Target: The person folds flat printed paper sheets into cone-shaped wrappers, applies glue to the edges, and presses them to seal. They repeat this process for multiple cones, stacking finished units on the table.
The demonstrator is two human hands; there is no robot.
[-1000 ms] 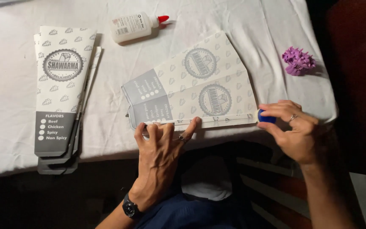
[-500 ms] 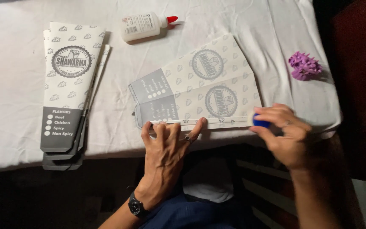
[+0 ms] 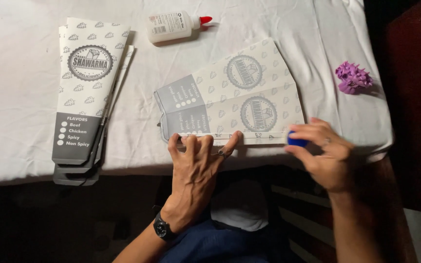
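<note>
A flat printed paper sleeve blank (image 3: 230,97), white with grey panels and round emblems, lies unfolded on the white tablecloth (image 3: 20,112). My left hand (image 3: 198,163) presses its spread fingertips on the blank's near edge strip. My right hand (image 3: 320,156) grips a small blue object (image 3: 296,140), seemingly a glue stick, at the right end of that same strip.
A stack of folded sleeves (image 3: 86,92) lies at the left, overhanging the table's near edge. A white glue bottle with a red cap (image 3: 174,25) rests on its side at the back. A purple flower-like object (image 3: 353,77) sits at the right.
The view has shifted slightly. My left hand's fingers have spread further along the near edge, and my right hand with the blue object has stayed at the strip's right end.
</note>
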